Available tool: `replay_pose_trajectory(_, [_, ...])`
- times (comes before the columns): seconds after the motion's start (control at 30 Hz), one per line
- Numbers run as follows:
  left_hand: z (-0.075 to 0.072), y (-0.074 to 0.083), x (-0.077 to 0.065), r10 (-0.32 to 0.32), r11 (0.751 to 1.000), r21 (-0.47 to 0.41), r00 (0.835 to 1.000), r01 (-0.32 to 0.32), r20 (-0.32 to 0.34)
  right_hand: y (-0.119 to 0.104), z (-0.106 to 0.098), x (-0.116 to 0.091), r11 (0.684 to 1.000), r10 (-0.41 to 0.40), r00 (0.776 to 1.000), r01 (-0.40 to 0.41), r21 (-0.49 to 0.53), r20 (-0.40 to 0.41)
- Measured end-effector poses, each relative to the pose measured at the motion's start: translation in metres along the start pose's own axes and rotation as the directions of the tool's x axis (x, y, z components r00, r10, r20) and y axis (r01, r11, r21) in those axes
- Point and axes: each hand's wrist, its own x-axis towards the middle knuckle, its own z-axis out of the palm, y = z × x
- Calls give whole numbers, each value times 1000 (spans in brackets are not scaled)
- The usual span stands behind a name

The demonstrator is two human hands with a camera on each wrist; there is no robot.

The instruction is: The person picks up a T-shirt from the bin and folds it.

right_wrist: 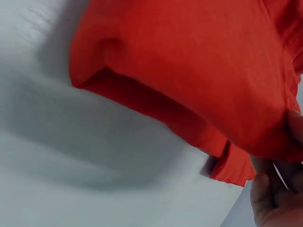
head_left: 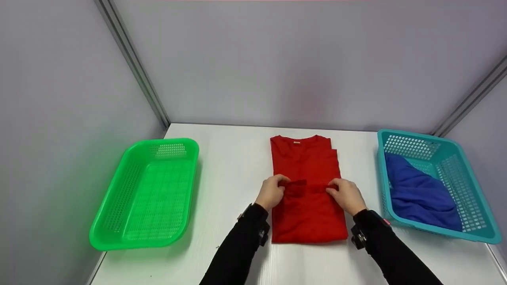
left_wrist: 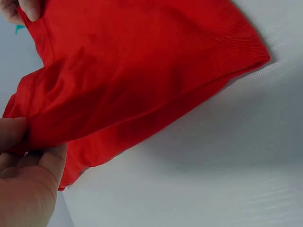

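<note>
A red shirt (head_left: 309, 221) lies on the white table, folded into a long strip with its neckline at the far end. My left hand (head_left: 272, 191) pinches an edge of the cloth at the strip's left side, about halfway along. On the opposite side, my right hand (head_left: 347, 194) pinches the same edge between thumb and fingers. Both wrist views show the red cloth (left_wrist: 137, 56) raised off the table where it is held, with a gap beneath its side. At the near end it bends over in a fold.
To the left stands a green plastic basket (head_left: 184, 221) with nothing seen inside. A teal basket (head_left: 481, 186) at the right holds a crumpled blue cloth (head_left: 422, 194). Grey panels (head_left: 297, 71) enclose the white table (head_left: 233, 158) at the back and sides.
</note>
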Motion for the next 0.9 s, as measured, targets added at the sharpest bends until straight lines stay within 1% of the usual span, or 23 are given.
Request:
replay_pose_trajectory(0.13, [3, -3, 3, -17, 1000, 5, 999, 17, -39, 4, 5, 1, 996, -45, 994, 37, -84, -98])
replay_pose_trajectory(0.2, [4, -6, 3, -12, 1000, 19, 998, 13, -64, 5, 7, 0, 994, -56, 990, 44, -96, -133])
replay_pose_trajectory(0.27, [5, -10, 3, -6, 999, 46, 997, 9, -73, 6, 8, -1, 994, -65, 987, 50, -98, -150])
replay_pose_trajectory(0.33, [4, -15, 1, 30, 995, 100, 997, -23, -70, 8, 10, -4, 993, -79, 986, 65, -95, -149])
replay_pose_trajectory(0.4, [4, -21, -3, 79, 983, 169, 995, -68, -55, 10, 12, -9, 991, -106, 986, 94, -95, -129])
replay_pose_trajectory(0.47, [2, -27, -11, 126, 962, 249, 991, -113, -35, 12, 14, -16, 982, -163, 982, 152, -115, -93])
replay_pose_trajectory(0.5, [1, -30, -16, 156, 944, 296, 987, -142, -23, 13, 15, -21, 972, -205, 976, 194, -132, -73])
replay_pose_trajectory(0.53, [0, -32, -21, 181, 923, 346, 984, -168, -4, 15, 16, -26, 958, -252, 966, 241, -157, -54])
replay_pose_trajectory(0.57, [-1, -35, -26, 203, 898, 394, 979, -196, 23, 16, 17, -32, 939, -304, 952, 292, -181, -40])
replay_pose_trajectory(0.6, [-1, -37, -32, 231, 866, 442, 971, -232, 58, 18, 19, -38, 915, -361, 932, 348, -206, -32])
replay_pose_trajectory(0.63, [-1, -40, -38, 265, 828, 486, 959, -280, 100, 20, 20, -44, 888, -416, 909, 400, -226, -26])
replay_pose_trajectory(0.67, [-1, -43, -45, 301, 786, 520, 942, -334, 149, 22, 22, -51, 860, -468, 884, 450, -240, -22])
replay_pose_trajectory(0.7, [-1, -46, -51, 336, 743, 543, 920, -391, 203, 25, 24, -57, 833, -514, 858, 494, -248, -20])
replay_pose_trajectory(0.73, [0, -49, -56, 370, 696, 559, 893, -450, 258, 28, 26, -64, 808, -554, 832, 532, -252, -18])
replay_pose_trajectory(0.8, [2, -56, -68, 437, 601, 568, 826, -563, 357, 33, 31, -78, 764, -617, 787, 598, -244, -4])
replay_pose_trajectory(0.87, [4, -63, -78, 481, 514, 570, 766, -641, 427, 39, 36, -91, 726, -660, 751, 646, -236, 26])
replay_pose_trajectory(0.9, [5, -66, -83, 501, 469, 576, 739, -669, 451, 42, 38, -96, 712, -672, 739, 660, -240, 42])
